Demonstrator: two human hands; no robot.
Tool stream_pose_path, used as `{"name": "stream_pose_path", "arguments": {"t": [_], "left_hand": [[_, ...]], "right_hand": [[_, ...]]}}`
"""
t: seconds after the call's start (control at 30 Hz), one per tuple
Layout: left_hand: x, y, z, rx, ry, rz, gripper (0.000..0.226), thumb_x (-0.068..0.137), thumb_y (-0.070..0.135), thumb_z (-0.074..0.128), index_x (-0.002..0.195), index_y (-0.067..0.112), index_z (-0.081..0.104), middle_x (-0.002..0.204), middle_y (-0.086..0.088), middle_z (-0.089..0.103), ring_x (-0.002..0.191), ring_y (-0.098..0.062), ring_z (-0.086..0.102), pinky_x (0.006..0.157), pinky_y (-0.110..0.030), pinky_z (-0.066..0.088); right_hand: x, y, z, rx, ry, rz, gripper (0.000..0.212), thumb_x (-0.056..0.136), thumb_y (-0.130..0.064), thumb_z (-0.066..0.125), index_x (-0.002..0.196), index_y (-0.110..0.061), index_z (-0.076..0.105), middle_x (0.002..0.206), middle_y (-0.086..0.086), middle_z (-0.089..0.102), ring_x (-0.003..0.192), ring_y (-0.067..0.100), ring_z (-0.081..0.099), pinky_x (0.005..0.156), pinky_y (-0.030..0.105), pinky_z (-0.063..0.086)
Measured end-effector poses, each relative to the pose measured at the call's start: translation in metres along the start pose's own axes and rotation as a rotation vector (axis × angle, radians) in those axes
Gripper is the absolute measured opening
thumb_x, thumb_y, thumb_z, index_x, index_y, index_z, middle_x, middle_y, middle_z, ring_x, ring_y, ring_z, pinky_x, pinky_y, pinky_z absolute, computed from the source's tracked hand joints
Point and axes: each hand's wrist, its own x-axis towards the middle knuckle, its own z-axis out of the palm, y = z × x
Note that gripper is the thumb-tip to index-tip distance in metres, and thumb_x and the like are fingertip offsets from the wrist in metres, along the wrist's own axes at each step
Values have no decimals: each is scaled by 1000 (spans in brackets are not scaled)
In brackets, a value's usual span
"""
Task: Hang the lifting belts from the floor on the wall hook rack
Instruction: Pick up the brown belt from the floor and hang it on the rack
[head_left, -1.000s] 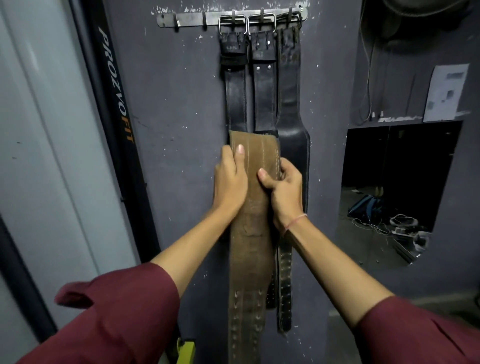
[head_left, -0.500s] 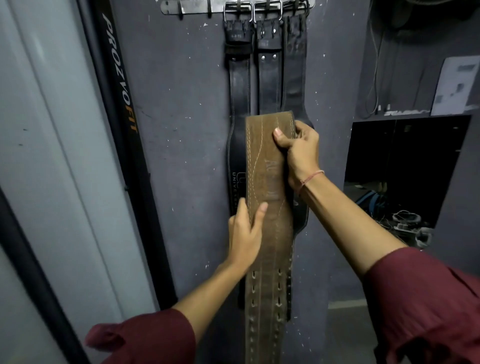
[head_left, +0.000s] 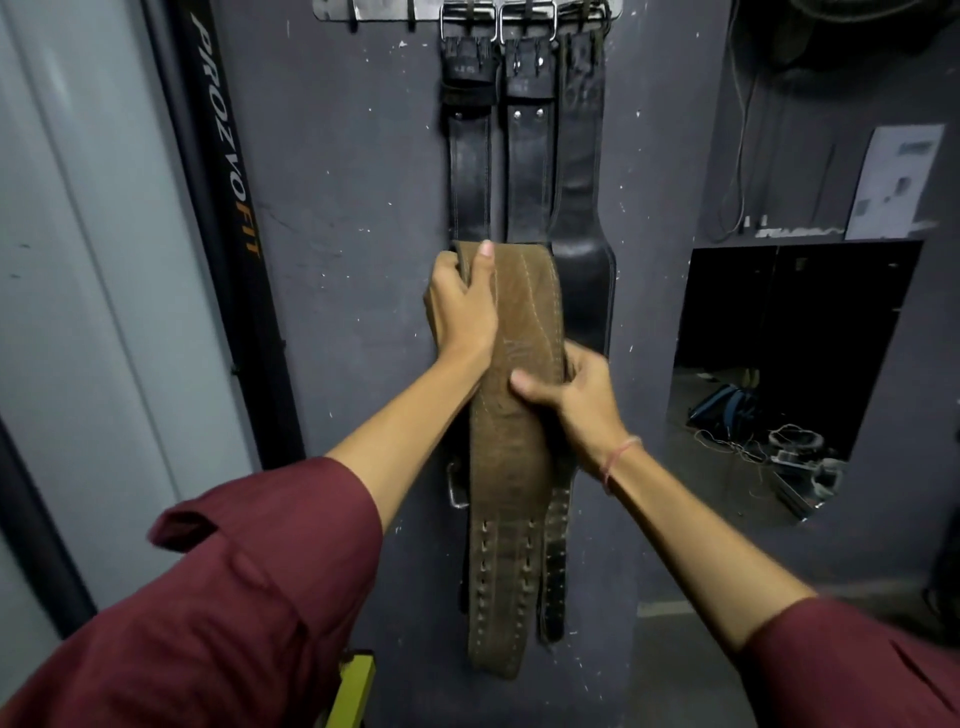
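While black belts (head_left: 524, 171) are hanging from the hook rack (head_left: 384, 8), left hand (head_left: 460, 306) is gripping the brown belt (head_left: 519, 457) at its top, right hand (head_left: 576, 400) is clutching its middle

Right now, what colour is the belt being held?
The held lifting belt is tan brown with pale stitching; the head view shows it.

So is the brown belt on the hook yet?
Not yet. The brown suede lifting belt is held by the left hand and right hand, well below the metal wall hook rack.
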Motion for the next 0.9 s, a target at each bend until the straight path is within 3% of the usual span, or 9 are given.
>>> {"name": "stream_pose_path", "arguments": {"t": [0.13, 0.2, 0.3, 0.37, 0.47, 0.57, 0.67, 0.77, 0.9], "left_hand": [[7, 4, -8, -16, -24, 23, 38, 100, 33, 56, 71, 20, 37, 65, 8, 36, 58, -4, 34, 52, -16, 32], [5, 4, -10, -12, -31, 31, 36, 101, 31, 55, 72, 19, 37, 65, 8, 36, 58, -3, 33, 51, -15, 32], [8, 3, -14, -8, -24, -6, 39, 102, 30, 53, 69, 21, 35, 65, 9, 36, 57, -2, 34, 50, -13, 32], [10, 2, -17, 5, -28, -16, 39, 102, 32, 52, 69, 22, 35, 65, 9, 38, 57, -2, 35, 50, -13, 33], [4, -5, -18, 33, -71, -1, 35, 103, 35, 48, 75, 14, 44, 69, 2, 46, 62, -8, 43, 59, -23, 38], [-3, -8, -16, 46, -80, 5, 39, 105, 35, 43, 90, 1, 53, 77, -4, 56, 71, -13, 52, 67, -33, 43], [-11, -9, -20, 82, -29, 17, 32, 105, 36, 41, 90, 9, 48, 77, 3, 58, 69, -8, 54, 66, -31, 42], [-46, -30, -26, 129, -53, 143, 34, 103, 43, 40, 99, 10, 47, 87, -3, 67, 77, -17, 65, 67, -36, 51], [-102, -61, -33, 109, -172, 152, 31, 103, 38, 43, 93, 8, 43, 75, 4, 60, 64, -5, 57, 57, -21, 41]], "right_hand": [[-57, 74, -8, -29, -133, 281, 28, 76, 5, 79, 103, 0, 71, 102, 8, 78, 96, 22, 75, 80, 30, 58], [-69, 88, -9, -62, -147, 335, 27, 78, 1, 79, 104, 2, 70, 101, 9, 78, 96, 24, 74, 83, 34, 59], [-58, 74, -3, -81, -94, 274, 23, 79, 2, 79, 101, -3, 72, 98, 6, 79, 92, 20, 75, 87, 40, 58], [-36, 43, 6, -34, -38, 153, 22, 81, 3, 76, 102, -4, 71, 97, 6, 79, 90, 18, 74, 82, 35, 59], [6, -13, 21, 101, 46, -14, 28, 89, -1, 68, 116, 3, 65, 111, 18, 74, 98, 26, 72, 84, 38, 61], [37, -48, 31, 136, 97, -32, 30, 90, 1, 64, 120, 8, 61, 110, 23, 71, 92, 26, 71, 79, 34, 61], [45, -48, 37, 105, 124, -35, 29, 88, 7, 63, 117, 10, 62, 104, 24, 71, 89, 26, 70, 80, 35, 62], [48, -46, 38, 129, 183, -56, 25, 87, 6, 64, 112, 9, 65, 108, 28, 71, 92, 31, 71, 85, 42, 61], [49, -46, 29, 116, 237, -55, 23, 87, 4, 66, 109, 5, 67, 100, 20, 74, 86, 29, 73, 81, 43, 62]]}}
